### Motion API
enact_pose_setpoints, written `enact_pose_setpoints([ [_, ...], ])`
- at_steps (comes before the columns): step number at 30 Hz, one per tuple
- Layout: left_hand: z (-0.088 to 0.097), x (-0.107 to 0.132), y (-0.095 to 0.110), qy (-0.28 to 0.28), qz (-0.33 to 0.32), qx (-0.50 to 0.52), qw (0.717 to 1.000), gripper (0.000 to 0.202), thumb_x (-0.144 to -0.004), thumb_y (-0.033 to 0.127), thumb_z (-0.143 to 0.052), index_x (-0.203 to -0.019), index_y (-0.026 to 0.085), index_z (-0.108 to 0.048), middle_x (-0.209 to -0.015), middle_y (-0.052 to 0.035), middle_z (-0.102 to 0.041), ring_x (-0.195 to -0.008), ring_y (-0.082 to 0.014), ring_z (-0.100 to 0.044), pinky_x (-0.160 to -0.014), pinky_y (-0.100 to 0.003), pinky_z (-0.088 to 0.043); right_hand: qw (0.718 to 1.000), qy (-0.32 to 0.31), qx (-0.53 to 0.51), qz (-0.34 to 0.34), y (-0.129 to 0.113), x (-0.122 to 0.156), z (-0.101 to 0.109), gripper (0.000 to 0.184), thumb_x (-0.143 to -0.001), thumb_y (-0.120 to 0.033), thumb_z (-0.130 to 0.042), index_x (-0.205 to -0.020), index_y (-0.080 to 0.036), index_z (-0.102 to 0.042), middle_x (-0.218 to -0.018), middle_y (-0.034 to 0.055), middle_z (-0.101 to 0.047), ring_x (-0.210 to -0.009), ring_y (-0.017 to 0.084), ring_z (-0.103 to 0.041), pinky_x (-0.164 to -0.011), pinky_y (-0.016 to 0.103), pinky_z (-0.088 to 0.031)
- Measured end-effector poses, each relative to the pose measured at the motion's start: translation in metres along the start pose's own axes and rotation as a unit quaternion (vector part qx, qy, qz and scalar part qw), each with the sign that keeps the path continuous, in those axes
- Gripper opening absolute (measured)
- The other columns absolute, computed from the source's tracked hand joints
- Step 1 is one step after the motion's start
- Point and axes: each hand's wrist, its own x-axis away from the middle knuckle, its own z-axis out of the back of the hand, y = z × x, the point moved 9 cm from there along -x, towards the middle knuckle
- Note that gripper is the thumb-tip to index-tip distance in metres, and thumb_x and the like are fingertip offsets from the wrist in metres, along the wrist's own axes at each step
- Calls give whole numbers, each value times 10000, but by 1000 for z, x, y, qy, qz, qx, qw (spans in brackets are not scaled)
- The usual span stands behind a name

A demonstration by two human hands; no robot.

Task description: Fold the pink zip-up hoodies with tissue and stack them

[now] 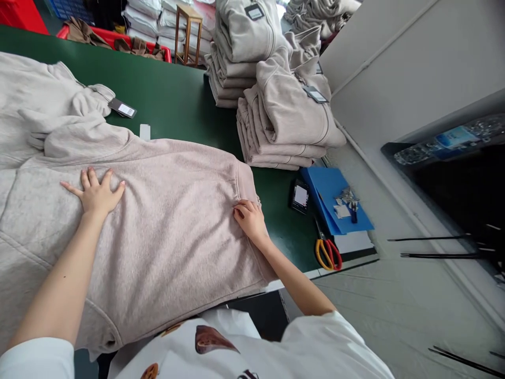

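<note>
A pale pinkish-grey sweatshirt lies spread over the green table, its ribbed hem toward the right. My left hand rests flat on the cloth with its fingers spread. At the hem, my right hand has its fingers curled together, pinching the fabric near the seam. Farther left, a hood and another light grey garment lie bunched, with a dark hang tag beside them. A small white tag shows past the sweatshirt's far edge.
Folded sweatshirts stand in a near stack and a far stack. To the right lie a phone, scissors and a blue folder with small metal pieces. A red bin and wooden stool stand beyond the table.
</note>
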Motion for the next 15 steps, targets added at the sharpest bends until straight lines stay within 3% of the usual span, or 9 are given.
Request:
enact_pose_setpoints([
  [3, 1, 0, 0, 2, -3, 15, 1000, 648, -962, 612, -307, -1451, 221, -471, -1634, -202, -197, -1521, -344, -90, -1089, -773, 43, 998, 18, -36, -38, 4, -2, 8, 274, -925, -262, -452, -938, -192, -716, -1123, 90, -685, -989, 222, -623, -887, 353, -496],
  [6, 2, 1, 1, 7, -3, 26, 1000, 635, -962, 600, -326, -1439, 212, -485, -1633, -200, -204, -1516, -349, -100, -1083, -781, 45, 994, 53, -37, -84, 26, 13, 35, 286, -927, -287, -427, -950, -190, -695, -1087, 111, -684, -1022, 224, -628, -929, 336, -495],
  [8, 4, 2, 1, 18, -8, 34, 999, 622, -964, 589, -329, -1429, 212, -497, -1623, -212, -219, -1516, -350, -113, -1086, -779, 43, 984, 107, 10, -142, 57, 46, 68, 335, -947, -317, -382, -991, -180, -684, -1105, 146, -672, -1093, 243, -614, -982, 355, -479],
  [10, 4, 4, 1, 30, -13, 41, 999, 602, -970, 565, -333, -1414, 202, -513, -1610, -226, -234, -1515, -354, -128, -1091, -775, 36, 958, 135, 93, -236, 97, 101, 102, 383, -956, -335, -340, -1028, -166, -676, -1132, 192, -657, -1140, 276, -600, -995, 398, -475],
  [11, 4, 5, 1, 33, -16, 44, 998, 592, -971, 553, -337, -1407, 196, -521, -1606, -230, -238, -1513, -357, -135, -1093, -774, 34, 939, 112, 142, -294, 117, 135, 114, 384, -944, -322, -332, -1004, -169, -680, -1133, 214, -652, -1140, 301, -603, -971, 429, -486],
  [12, 4, 6, 1, 37, -19, 46, 998, 582, -973, 538, -340, -1399, 190, -528, -1604, -231, -241, -1511, -359, -142, -1096, -771, 32, 918, 45, 181, -350, 135, 170, 119, 365, -924, -310, -344, -943, -182, -685, -1115, 228, -654, -1105, 327, -619, -925, 461, -502],
  [14, 3, 7, 0, 47, -26, 51, 997, 563, -976, 509, -345, -1392, 181, -537, -1602, -230, -245, -1508, -361, -149, -1101, -766, 30, 877, -210, 178, -394, 156, 241, 99, 280, -868, -320, -418, -795, -229, -672, -955, 179, -689, -907, 318, -681, -776, 460, -541],
  [15, 4, 6, 0, 53, -28, 54, 997, 557, -977, 497, -345, -1389, 177, -540, -1601, -230, -247, -1508, -361, -149, -1102, -765, 28, 854, -282, 164, -406, 157, 271, 96, 233, -827, -352, -483, -726, -239, -659, -837, 143, -686, -784, 306, -689, -690, 444, -544],
])
